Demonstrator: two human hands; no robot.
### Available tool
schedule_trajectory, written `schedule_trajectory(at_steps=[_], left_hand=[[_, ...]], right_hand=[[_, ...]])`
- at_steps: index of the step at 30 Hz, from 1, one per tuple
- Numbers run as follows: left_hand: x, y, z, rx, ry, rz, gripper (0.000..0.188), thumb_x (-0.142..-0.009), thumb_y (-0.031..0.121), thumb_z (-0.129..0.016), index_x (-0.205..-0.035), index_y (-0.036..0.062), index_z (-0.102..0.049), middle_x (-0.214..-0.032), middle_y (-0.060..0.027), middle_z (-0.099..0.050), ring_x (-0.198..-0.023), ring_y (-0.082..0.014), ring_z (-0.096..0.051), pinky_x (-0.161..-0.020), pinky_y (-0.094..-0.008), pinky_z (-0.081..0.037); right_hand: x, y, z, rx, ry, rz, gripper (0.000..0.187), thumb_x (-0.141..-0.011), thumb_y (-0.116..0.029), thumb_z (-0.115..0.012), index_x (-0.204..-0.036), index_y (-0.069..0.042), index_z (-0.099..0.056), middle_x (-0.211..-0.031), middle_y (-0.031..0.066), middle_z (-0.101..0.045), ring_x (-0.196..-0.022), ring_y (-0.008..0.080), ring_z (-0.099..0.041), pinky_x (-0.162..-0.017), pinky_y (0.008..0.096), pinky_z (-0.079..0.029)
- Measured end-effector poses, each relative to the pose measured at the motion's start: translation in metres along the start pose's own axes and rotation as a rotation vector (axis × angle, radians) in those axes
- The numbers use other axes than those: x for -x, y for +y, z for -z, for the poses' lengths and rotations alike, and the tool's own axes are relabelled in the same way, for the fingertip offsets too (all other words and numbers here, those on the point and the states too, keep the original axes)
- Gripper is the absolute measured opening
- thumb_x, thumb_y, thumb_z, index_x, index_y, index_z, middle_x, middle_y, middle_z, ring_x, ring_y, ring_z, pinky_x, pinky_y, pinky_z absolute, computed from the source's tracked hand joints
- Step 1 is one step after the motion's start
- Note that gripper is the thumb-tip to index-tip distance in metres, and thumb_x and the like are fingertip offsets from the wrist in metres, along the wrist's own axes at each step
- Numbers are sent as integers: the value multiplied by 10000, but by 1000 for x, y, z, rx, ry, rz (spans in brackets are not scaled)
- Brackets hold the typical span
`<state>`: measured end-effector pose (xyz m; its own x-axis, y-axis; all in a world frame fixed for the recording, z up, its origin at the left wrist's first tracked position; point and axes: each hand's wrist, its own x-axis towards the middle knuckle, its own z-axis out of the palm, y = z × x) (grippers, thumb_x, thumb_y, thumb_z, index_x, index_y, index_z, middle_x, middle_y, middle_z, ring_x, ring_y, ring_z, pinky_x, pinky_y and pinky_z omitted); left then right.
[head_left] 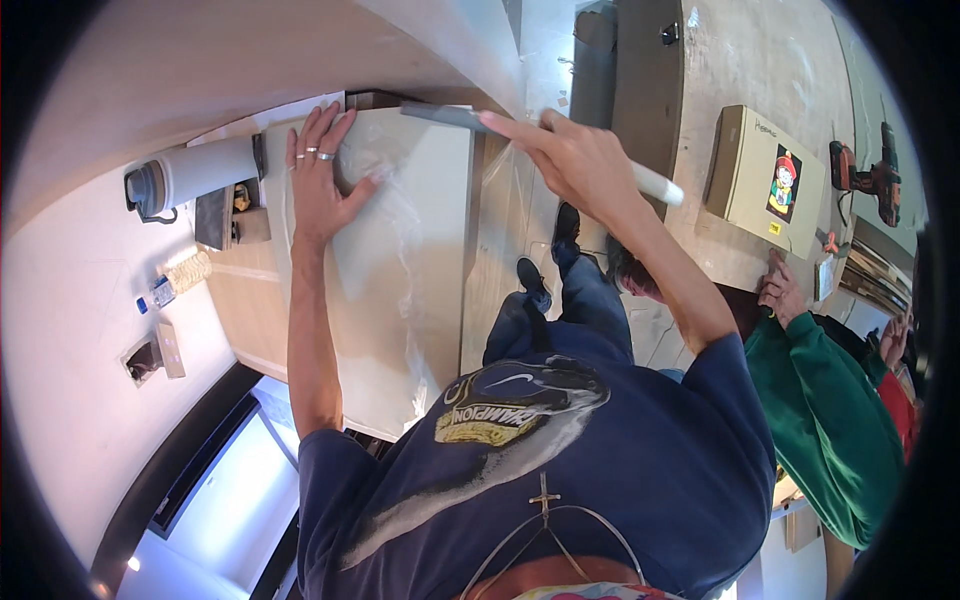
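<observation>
My left hand (325, 175) lies flat on a pale panel (370, 290), its fingers stretched toward the panel's far edge. Rings show on two of its fingers. Patches of shiny, crumpled clear film (408, 250) run along the panel's surface. Above the right far corner, my right hand (590, 165) is closed around a long tool with a flat grey blade (437, 116) and a pale, round-ended handle (657, 185). Its index finger stretches along the tool toward the blade. The blade reaches over the panel's far edge; whether it touches cannot be told.
A white cylindrical container (208, 175) stands left of the panel, near a wooden box (250, 225). On the right bench (760, 60) are a cardboard box (757, 170) and a cordless drill (880, 180). A co-worker in a green sleeve (825, 400) rests a hand (782, 287) beside the box.
</observation>
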<state>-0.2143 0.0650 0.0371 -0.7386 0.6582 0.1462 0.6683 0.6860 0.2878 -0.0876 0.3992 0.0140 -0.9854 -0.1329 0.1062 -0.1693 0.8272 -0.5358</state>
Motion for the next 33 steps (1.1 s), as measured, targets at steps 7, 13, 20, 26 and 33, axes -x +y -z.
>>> schedule_trajectory(at_steps=[7, 13, 20, 26, 33], left_hand=[[1, 0, 0, -4, 0, 19, 829, -736, 468, -772, -1480, 189, -536, -1567, -68, -472, -1506, -324, -351, -1242, -586, -135], [3, -3, -1, -6, -2, 16, 824, -736, 469, -768, -1476, 187, -539, -1568, -69, -472, -1505, -329, -352, -1238, -592, -142], [-1, -1, -2, -1, -12, 29, 824, -729, 470, -771, -1471, 189, -548, -1564, -72, -476, -1508, -327, -351, -1238, -588, -140], [-4, 1, 0, 1, -6, 4, 828, -730, 470, -769, -1472, 178, -545, -1557, -81, -482, -1507, -328, -351, -1239, -591, -140], [2, -2, -3, -28, -40, 48, 829, -735, 472, -765, -1475, 172, -540, -1561, -81, -478, -1509, -335, -346, -1237, -596, -145]], right_hand=[[9, 5, 0, -16, -37, 44, 555, -1010, -193, -603, -1495, -441, -495, -838, 102, -627, -649, 318, -652, -545, 419, -536], [-9, 5, -2, 13, -47, 40, 558, -1002, -181, -608, -1486, -442, -512, -846, 111, -631, -681, 315, -670, -548, 425, -533], [-12, 6, 0, -30, -50, 3, 552, -1003, -177, -598, -1486, -434, -518, -870, 117, -646, -697, 326, -673, -552, 430, -527], [7, 8, -1, -23, -51, 20, 547, -1013, -189, -586, -1491, -443, -506, -870, 113, -656, -659, 322, -654, -576, 418, -530], [8, 12, -14, -723, 24, -8, 588, -1004, -207, -609, -1567, -282, -455, -840, 68, -643, -596, 186, -548, -567, 321, -470]])
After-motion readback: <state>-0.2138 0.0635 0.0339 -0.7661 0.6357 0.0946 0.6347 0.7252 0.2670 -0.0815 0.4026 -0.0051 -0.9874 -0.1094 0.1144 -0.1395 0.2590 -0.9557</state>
